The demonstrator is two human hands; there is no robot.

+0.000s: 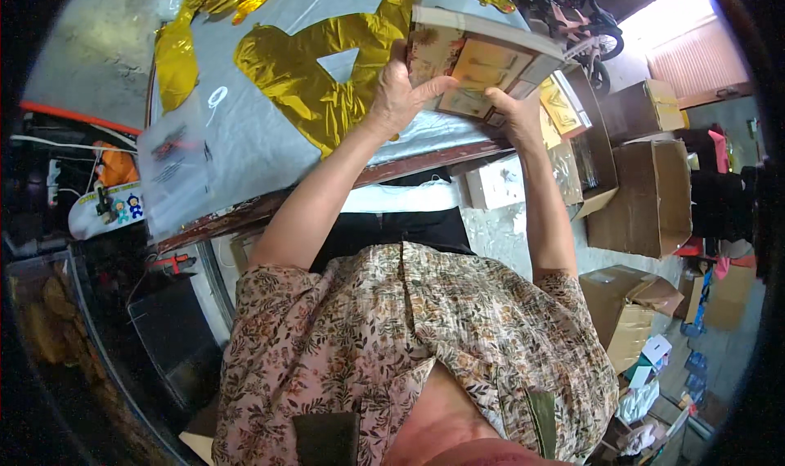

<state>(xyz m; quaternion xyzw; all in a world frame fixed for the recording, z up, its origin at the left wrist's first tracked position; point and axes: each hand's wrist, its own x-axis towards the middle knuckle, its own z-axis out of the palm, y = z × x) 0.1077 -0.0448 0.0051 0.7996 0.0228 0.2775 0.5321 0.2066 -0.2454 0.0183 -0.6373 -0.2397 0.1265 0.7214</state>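
My left hand (398,94) and my right hand (517,116) grip a flat printed box (491,65) by its near and left edges, thumbs on its face. The box has cream and gold pictures and is tilted above the table's right end; whether it is one box or a stack of flat packs I cannot tell. Left of it, a gold foil balloon (286,67) shaped like a letter A lies flat on the table. Just right of my right hand, a similar gold-printed pack (564,110) stands in an open carton.
The table (245,163) has a pale cloth cover and a dark wooden edge. A clear plastic bag (176,159) lies at its left corner, more gold foil (177,65) farther back. Cardboard boxes (634,196) crowd the right side; a pink bicycle (572,24) stands behind.
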